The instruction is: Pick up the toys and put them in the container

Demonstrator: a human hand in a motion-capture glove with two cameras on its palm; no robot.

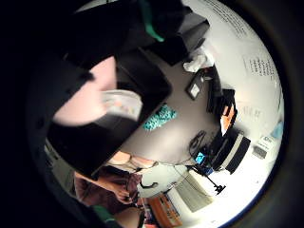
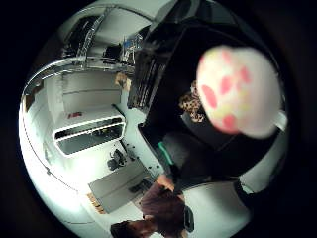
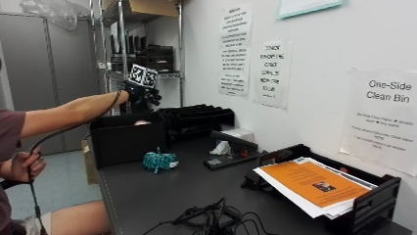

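In the outside view my gloved right hand [image 3: 141, 92] hangs above the open black container [image 3: 125, 142] at the table's far left end, fingers pointing down with nothing between them. Just under it a pink plush toy [image 3: 140, 123] shows at the container's rim, apart from the hand. Both palm views have this toy close: pink and white with red spots [image 2: 237, 91], and pink with a white part [image 1: 90, 97], over the container's dark inside [image 2: 168, 99]. A leopard-spotted toy [image 2: 193, 106] lies in the container. A teal knitted toy [image 3: 158, 161] [image 1: 160, 117] sits on the table beside the container.
Black stacked trays [image 3: 196, 117] stand behind the container against the wall. A white tissue [image 3: 221, 147] and a flat black device [image 3: 224, 160] lie mid-table. A paper tray [image 3: 375, 200] with orange sheets and a cable tangle [image 3: 208, 218] fill the near end. The bare left hand [image 3: 19, 166] holds a cable.
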